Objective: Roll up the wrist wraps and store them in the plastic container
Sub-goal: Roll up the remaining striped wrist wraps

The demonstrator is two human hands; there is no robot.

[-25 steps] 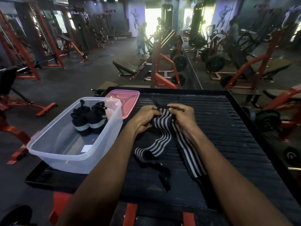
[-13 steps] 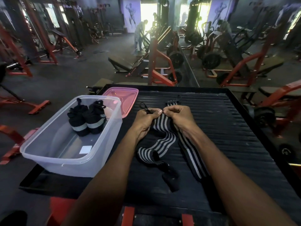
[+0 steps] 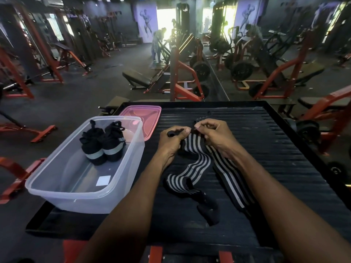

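Both hands, left hand [image 3: 171,140] and right hand [image 3: 214,135], pinch the striped wrap's [image 3: 197,160] far end, its length trailing toward the person.

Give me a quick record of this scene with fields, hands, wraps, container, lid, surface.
left hand: pinches the striped wrap's far end
right hand: pinches the same end
striped wrap: unrolled, trailing toward the person
rolled wraps: two, inside the container
plastic container: open, left of the hands
pink lid: behind the container
surface: black ribbed platform
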